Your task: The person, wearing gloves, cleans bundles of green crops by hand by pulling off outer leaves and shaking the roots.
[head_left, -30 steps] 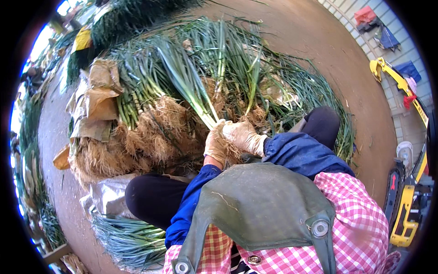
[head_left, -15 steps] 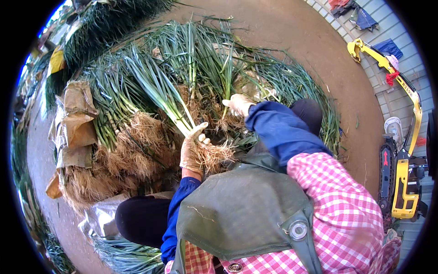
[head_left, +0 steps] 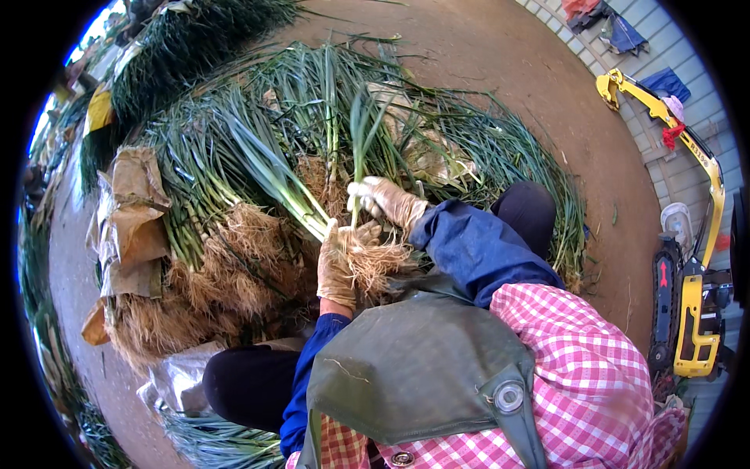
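My left hand, in a tan glove, is closed around the lower stalks of a small bunch of green onions. Their leaves slant up and away to the left, and a tangle of pale roots hangs on the right of that hand. Just beside it, my gloved right hand pinches a single green onion, held nearly upright above those roots. Beyond both hands spreads a heap of green onions, leaves pointing away. Thick roots of the heap lie left of my left hand.
Brown paper-like wrapping stands at the heap's left edge. Another pile lies at the far left, and more leaves lie by my left knee. A yellow toy-sized excavator stands at right, near a ribbed wall. Brown floor surrounds the heap.
My right hand has drawn back and left from the heap to beside my left hand, bringing a green onion with it. My left hand has shifted slightly right, still holding its bunch.
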Demonstrator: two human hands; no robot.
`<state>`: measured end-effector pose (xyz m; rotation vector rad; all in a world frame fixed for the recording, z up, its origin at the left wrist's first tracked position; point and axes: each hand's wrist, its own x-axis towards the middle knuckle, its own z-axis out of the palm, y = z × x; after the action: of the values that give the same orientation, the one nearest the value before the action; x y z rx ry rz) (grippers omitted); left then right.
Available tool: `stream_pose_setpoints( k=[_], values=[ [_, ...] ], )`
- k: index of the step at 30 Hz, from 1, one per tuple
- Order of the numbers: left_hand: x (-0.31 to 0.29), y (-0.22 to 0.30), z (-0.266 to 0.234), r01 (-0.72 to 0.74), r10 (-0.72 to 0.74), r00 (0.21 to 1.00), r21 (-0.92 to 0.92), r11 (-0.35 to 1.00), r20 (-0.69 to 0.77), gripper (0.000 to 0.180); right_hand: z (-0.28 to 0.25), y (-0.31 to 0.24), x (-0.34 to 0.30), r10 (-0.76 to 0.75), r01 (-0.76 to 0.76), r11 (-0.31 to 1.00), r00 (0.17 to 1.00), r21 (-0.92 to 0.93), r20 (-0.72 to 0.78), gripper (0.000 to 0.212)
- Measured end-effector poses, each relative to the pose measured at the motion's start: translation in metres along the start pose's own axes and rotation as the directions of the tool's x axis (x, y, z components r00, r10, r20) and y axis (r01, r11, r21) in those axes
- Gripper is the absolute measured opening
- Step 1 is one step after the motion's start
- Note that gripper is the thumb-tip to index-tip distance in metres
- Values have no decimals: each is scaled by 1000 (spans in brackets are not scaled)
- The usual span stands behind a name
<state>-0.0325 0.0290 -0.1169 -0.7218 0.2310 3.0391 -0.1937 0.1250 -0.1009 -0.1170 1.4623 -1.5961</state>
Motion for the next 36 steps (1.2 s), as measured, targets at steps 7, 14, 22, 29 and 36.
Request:
stream_pose_setpoints(
  k=[7,14,22,29,36],
  values=[
    [-3,-11,-9,42,-2,984,225,973,-176,16,-9,23,11,155,-184,959,977,-215,-144,35],
    [-1,-17,-2,-56,152,969,426,903,-193,13,-4,14,24,-270,-48,55,961,-997,-62,29],
    [23,-8,-66,-145,153,982,73,987,-115,17,67,-2,-58,-214,296,899,939,-321,269,27],
    [-14,0,-10,-94,107,985,106,990,-131,16,32,-47,-57,-343,346,914,938,-214,52,23],
    [-31,1,20,67,-43,992,199,978,-121,13,-30,10,23,106,-92,982,991,166,-76,32]
  ],
)
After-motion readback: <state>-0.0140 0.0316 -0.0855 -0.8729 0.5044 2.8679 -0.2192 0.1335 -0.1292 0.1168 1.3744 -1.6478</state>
